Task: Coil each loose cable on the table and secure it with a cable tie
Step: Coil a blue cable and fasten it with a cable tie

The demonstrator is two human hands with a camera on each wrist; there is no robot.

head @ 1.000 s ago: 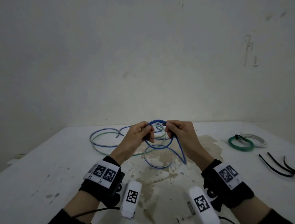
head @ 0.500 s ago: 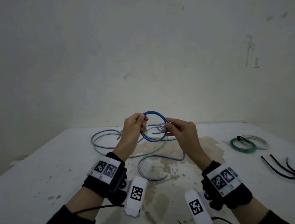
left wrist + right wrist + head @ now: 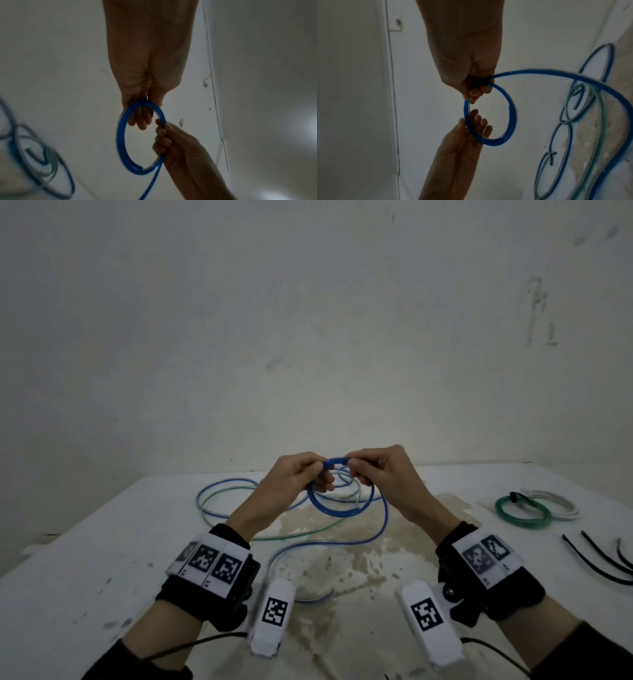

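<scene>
Since a second ago both hands have risen off the table and the blue cable has gained a tighter loop. Left hand pinches the coil at ten o'clock, right hand at two o'clock — fingers curled on it. Light, springy, slick tubing, I judge — grip where turns overlap, or they spring apart; its tail trails toward six o'clock.
</scene>
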